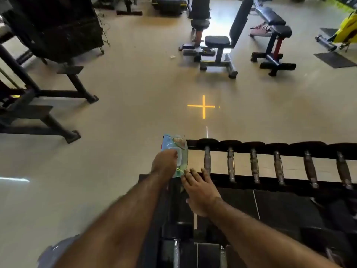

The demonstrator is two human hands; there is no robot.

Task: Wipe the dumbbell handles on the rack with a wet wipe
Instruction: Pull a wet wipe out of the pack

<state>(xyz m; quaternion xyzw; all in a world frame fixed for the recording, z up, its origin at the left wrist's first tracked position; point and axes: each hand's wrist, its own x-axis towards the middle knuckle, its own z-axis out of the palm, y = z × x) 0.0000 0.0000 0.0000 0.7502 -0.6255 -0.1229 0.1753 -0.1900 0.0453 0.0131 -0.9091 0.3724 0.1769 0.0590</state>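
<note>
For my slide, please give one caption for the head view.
Left hand on wipe pack, right hand open beside dumbbell rack.

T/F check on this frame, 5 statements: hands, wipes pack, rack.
1. The left hand rests on the wipes pack. True.
2. The right hand holds a dumbbell by its handle. False: it lies flat and open on the rack by the pack, with no grip on anything.
3. Six dumbbell handles show on the rack's top row. True.
4. The wipes pack lies on the floor. False: it sits at the rack's left end.
5. A pulled-out wipe is wrapped around a handle. False: no loose wipe is visible.
</note>
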